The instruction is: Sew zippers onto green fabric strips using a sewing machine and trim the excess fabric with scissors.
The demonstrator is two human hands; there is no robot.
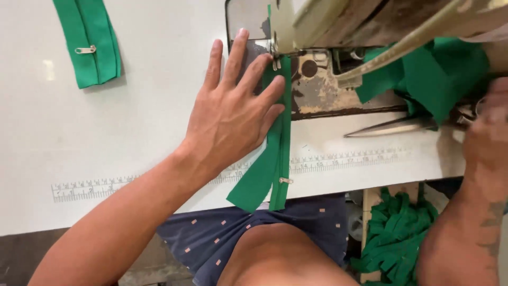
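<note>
White laminate worktable [132,127] bearing one printed ruler strip [95,186]. Worn cream sewing machine [338,32], its head cut off at the top edge. My left hand [233,114], fingers spread wide and flat, presses one long green fabric strip with zipper [275,159] that runs under the machine's foot and hangs over the table edge. My right hand [489,132] is blurred at the frame's margin; I cannot tell its grip. Second green zipper piece [90,42] lies far left. Steel scissors [394,127] lie beside heaped green fabric [434,79].

Your left hand [233,114] presses flat on the green zipper strip [275,153] just before the sewing machine [317,32]; your right hand [489,137] sits right of the machine.
</note>
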